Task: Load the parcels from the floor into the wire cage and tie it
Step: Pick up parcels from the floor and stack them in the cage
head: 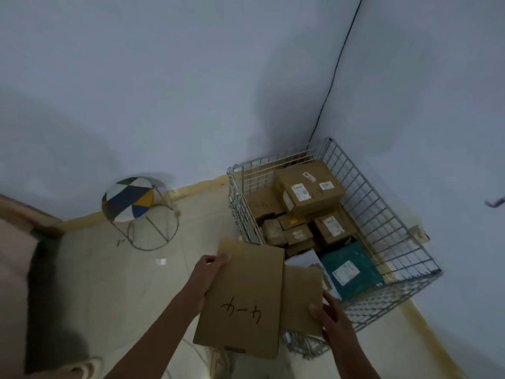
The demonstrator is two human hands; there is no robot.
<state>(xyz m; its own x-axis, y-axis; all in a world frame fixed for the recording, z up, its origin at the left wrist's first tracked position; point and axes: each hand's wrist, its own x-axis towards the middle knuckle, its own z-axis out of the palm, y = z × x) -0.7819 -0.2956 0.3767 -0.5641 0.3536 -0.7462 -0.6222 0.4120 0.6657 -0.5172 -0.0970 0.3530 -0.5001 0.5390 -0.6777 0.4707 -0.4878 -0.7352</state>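
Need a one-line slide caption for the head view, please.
Both hands, left and right, hold a cardboard box over the wire cage of parcels.

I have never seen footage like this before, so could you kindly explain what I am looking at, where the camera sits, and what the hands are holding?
There is no machine here: a person wears one wide-angle camera on the head, looking forward and down, so the two bare arms are theirs. The left hand and right hand together hold a flat cardboard parcel with handwriting on it, fingers curled round its edges, near the front of a wire cage in the room's corner. The cage already contains several brown boxes and a teal packet. On the tiled floor to the left stands a small stool with a patterned cushion.
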